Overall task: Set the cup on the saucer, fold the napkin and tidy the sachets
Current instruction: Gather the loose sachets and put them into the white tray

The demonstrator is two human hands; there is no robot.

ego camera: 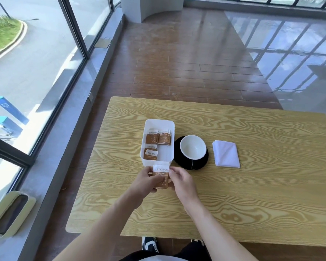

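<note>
Head view: white tray [170,127] on table [252,185] holds brown sachets [159,138]. Left hand [146,180] and right hand [181,182] pinch sachet stack [161,177] just before tray. White cup [193,146] sits on black saucer [202,162]; folded napkin [226,154] beside.

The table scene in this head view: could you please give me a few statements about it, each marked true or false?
1. The cup sits on the black saucer. True.
2. The napkin lies left of the white tray. False: it lies right of the saucer.
3. Both hands, left hand and right hand, hold a stack of sachets. True.
4. The tray is empty. False: it holds several sachets.
</note>
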